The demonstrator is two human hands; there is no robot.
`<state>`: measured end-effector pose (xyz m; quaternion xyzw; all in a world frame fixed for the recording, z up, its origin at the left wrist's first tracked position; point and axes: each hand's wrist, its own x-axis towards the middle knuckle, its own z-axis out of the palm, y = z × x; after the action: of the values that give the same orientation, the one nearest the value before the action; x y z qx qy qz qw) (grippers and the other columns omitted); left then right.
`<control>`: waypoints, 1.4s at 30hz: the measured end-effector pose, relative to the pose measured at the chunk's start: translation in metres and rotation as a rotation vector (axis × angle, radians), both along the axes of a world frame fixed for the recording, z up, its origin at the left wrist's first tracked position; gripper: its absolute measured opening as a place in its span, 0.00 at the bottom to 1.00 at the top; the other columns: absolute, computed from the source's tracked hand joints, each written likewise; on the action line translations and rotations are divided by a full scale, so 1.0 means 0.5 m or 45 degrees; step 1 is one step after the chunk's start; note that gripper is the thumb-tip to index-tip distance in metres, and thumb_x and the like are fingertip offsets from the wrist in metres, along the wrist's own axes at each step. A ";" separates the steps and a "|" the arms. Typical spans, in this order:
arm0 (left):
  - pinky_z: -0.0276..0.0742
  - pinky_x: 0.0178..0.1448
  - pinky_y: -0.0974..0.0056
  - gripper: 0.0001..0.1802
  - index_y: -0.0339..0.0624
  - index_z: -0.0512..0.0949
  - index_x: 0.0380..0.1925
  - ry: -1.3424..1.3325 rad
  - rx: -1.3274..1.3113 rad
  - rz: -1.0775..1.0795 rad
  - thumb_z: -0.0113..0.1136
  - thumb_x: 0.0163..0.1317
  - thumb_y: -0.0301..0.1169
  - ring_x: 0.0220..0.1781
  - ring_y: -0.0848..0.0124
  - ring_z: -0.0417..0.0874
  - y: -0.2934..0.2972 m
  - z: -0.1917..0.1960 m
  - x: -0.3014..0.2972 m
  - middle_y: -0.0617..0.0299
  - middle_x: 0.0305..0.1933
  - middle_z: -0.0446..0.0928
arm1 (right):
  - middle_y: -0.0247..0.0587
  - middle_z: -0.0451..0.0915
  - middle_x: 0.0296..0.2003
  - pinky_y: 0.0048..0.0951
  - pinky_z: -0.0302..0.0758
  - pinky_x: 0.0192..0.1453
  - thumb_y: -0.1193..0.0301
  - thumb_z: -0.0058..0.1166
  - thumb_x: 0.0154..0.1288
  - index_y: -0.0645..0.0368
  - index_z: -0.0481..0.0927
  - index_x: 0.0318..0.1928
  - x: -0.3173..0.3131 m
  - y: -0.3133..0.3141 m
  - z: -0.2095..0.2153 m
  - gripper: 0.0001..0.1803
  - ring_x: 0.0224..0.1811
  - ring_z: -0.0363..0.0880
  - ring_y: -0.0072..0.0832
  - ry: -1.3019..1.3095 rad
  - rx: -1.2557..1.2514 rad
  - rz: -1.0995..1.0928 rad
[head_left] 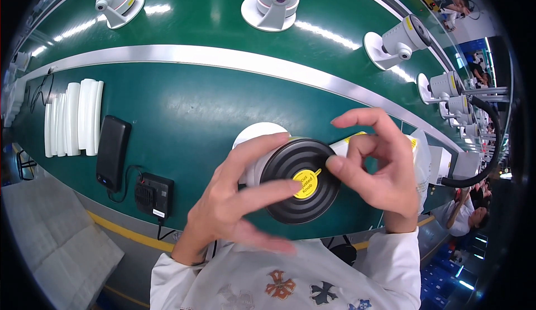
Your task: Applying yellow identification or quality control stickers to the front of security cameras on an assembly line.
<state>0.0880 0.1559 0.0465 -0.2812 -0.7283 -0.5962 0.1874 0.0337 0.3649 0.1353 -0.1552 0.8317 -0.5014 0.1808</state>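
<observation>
A white cylindrical device (254, 171) on a round white base stands at the table's front, with its black ridged round end (301, 212) turned up towards me. A round yellow sticker (306, 189) with a small tab lies at the middle of that end. My left hand (231, 195) spreads over the device's left side: one finger lies along the upper rim, another reaches across the sticker, and the thumb hangs apart, slightly blurred. By the rim's right side is my right hand (382, 170), its thumb tip at the black edge and its index finger raised and apart.
Left on the green table (184, 114) lie white foam tubes (72, 117), a black power bank (113, 151) and a cabled black adapter (154, 194). A clear plastic bag (421, 159) is beyond my right hand. Similar white devices (277, 0) stand past the metal rail (223, 57).
</observation>
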 end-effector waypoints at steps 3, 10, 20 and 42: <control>0.77 0.56 0.55 0.39 0.45 0.71 0.59 -0.562 0.488 -0.234 0.75 0.43 0.31 0.56 0.47 0.77 0.010 0.052 -0.004 0.42 0.61 0.68 | 0.24 0.68 0.13 0.16 0.57 0.23 0.78 0.58 0.63 0.64 0.71 0.52 0.006 0.004 -0.030 0.18 0.16 0.63 0.08 -0.265 -0.194 -0.127; 0.73 0.56 0.67 0.32 0.36 0.69 0.59 -0.811 0.018 -0.108 0.64 0.51 0.19 0.53 0.70 0.78 0.048 0.098 -0.014 0.53 0.56 0.74 | 0.23 0.67 0.15 0.16 0.57 0.23 0.77 0.51 0.69 0.63 0.70 0.55 0.021 0.023 -0.067 0.15 0.18 0.63 0.08 -0.270 -0.407 -0.047; 0.75 0.51 0.70 0.21 0.36 0.72 0.54 -0.995 0.260 -0.092 0.62 0.59 0.22 0.46 0.75 0.80 0.076 0.111 -0.011 0.58 0.46 0.78 | 0.22 0.67 0.16 0.16 0.62 0.23 0.74 0.50 0.71 0.62 0.72 0.54 0.034 0.040 -0.062 0.13 0.18 0.65 0.09 -0.246 -0.432 -0.032; 0.60 0.71 0.58 0.34 0.34 0.60 0.65 -0.702 0.132 -0.291 0.61 0.61 0.27 0.69 0.64 0.64 0.095 0.093 -0.023 0.48 0.71 0.56 | 0.47 0.63 0.66 0.35 0.60 0.71 0.65 0.80 0.31 0.64 0.63 0.67 -0.017 0.112 -0.179 0.58 0.70 0.60 0.36 0.035 -0.549 0.619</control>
<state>0.0765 0.2034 0.0932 -0.1789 -0.6838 -0.7037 -0.0715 0.0254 0.4210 0.0457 -0.3908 0.6473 -0.6060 0.2472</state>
